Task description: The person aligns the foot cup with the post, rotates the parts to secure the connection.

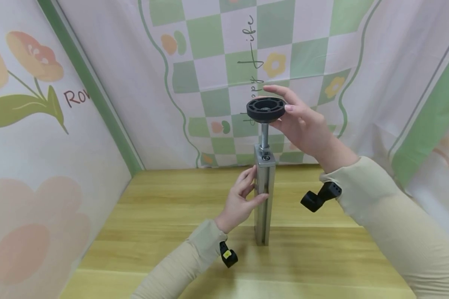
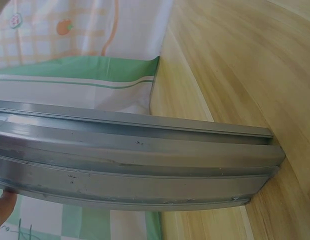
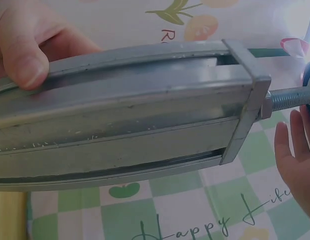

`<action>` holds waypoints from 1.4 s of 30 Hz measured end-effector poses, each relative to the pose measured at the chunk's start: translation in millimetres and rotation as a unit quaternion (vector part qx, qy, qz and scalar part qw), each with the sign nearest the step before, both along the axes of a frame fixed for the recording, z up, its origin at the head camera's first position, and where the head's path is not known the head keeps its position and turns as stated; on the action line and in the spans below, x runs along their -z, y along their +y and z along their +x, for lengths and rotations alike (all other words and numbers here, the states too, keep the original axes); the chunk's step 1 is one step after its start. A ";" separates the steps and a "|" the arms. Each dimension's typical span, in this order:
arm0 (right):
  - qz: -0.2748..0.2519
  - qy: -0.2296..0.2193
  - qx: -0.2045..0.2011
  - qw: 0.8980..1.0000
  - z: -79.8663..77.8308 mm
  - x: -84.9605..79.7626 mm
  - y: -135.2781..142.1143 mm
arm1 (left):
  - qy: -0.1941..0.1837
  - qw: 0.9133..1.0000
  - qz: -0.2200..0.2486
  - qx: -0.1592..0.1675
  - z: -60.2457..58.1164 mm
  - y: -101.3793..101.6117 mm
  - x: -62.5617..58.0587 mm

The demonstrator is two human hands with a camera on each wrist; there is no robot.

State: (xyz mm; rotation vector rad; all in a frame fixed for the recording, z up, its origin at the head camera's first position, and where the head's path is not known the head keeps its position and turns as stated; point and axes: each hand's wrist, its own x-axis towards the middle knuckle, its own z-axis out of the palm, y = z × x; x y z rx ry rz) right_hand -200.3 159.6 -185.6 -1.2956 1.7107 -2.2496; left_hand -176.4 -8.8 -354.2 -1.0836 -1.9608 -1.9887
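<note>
A grey metal extrusion with grooved sides stands upright on the table, its lower end against the wood. My left hand grips it around the middle, thumb on the near face and fingers at the left side. From the end plate on top rises a threaded rod with a nut at its base. A black round levelling foot caps the rod. At the foot's right edge is my right hand, thumb against the rim and index finger stretched out beyond it.
The wooden table stretches out around the upright piece. Behind it hangs a green-and-white checked curtain, and a flower-printed cloth closes off the left. Small black wrist cameras sit on both cuffs.
</note>
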 end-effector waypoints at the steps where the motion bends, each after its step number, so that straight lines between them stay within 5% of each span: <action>1: 0.002 0.001 -0.002 1.000 0.1 -0.7 0.0 | 0.000 1.000 0.000 0.000 0.0 -0.1 -0.4; 14: -0.021 -0.014 0.031 0.999 6.4 -4.5 -1.9 | -0.008 1.000 0.000 0.004 0.7 -0.2 -0.9; 21: 0.002 -0.018 0.110 0.994 14.5 -7.2 -3.0 | -0.016 1.000 0.001 0.002 1.4 0.1 -0.5; 33: 0.053 -0.017 0.244 0.968 28.7 -11.2 -10.9 | -0.008 1.000 0.003 0.003 1.4 0.2 1.3; 42: 0.083 0.013 0.351 0.933 35.8 -10.6 -20.4 | 0.004 1.000 0.004 0.000 0.9 0.6 2.2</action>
